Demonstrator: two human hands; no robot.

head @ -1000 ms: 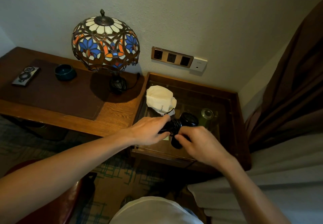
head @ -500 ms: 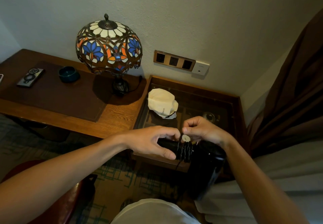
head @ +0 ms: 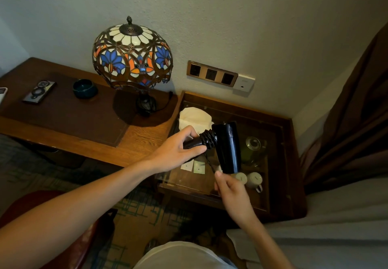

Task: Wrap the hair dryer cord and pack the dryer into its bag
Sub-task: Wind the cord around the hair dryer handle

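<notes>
A black hair dryer (head: 227, 147) hangs in the air above a glass-topped side table (head: 281, 128). My left hand (head: 178, 150) grips its handle. Black cord (head: 209, 138) is coiled in several turns around the handle where it meets the barrel. A short loose end of the cord runs down from the coil to my right hand (head: 232, 193), which pinches it just below the barrel's lower end. The cream cloth bag (head: 194, 117) lies crumpled on the glass behind the dryer, partly hidden by my left hand.
A stained-glass lamp (head: 132, 56) stands on the wooden desk (head: 142, 138) at left, with a dark bowl (head: 85, 88) and a small tray. Under the glass sit a green jar (head: 253, 149) and white cups (head: 254, 179). Wall sockets (head: 212, 73) behind, brown curtain (head: 357, 117) right.
The dryer has swung so its barrel points down toward me. My right hand dropped from the coil on the handle to below the barrel, holding the cord's end.
</notes>
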